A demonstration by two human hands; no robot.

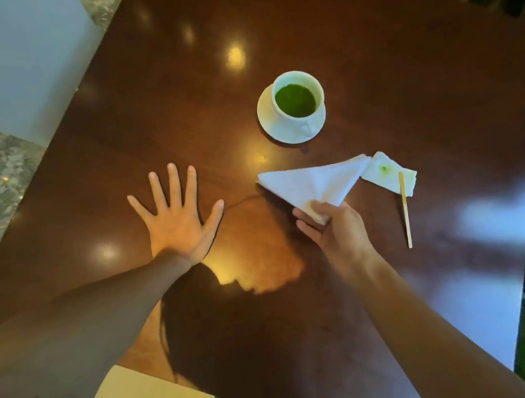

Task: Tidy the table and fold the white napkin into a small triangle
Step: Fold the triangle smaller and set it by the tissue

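Right hand [335, 228] fingers pinch triangular napkin [315, 183] corner; left hand [180, 226] splayed flat, empty.

Your single head view looks steeply down at the table [367, 42] from close above, both forearms reaching in.

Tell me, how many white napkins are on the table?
2. The big napkin, folded into a triangle, lies below the cup, its tip pinched by the right hand. The small stained napkin lies right of it, under the stick. No others show.
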